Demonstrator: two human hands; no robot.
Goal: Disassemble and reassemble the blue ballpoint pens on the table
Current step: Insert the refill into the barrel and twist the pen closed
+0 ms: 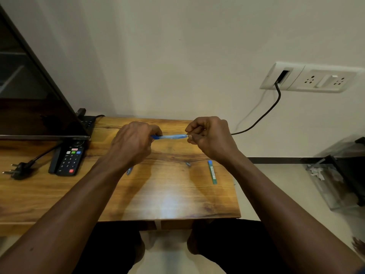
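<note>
Spanning both hands, pen pinched at each end.

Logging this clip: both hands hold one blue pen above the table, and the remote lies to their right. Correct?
No: the head view shows the remote lying to their left. The left hand and right hand do hold the blue pen above the table.

Single head-worn wide-angle view, facing forward and down, close above the table
</note>
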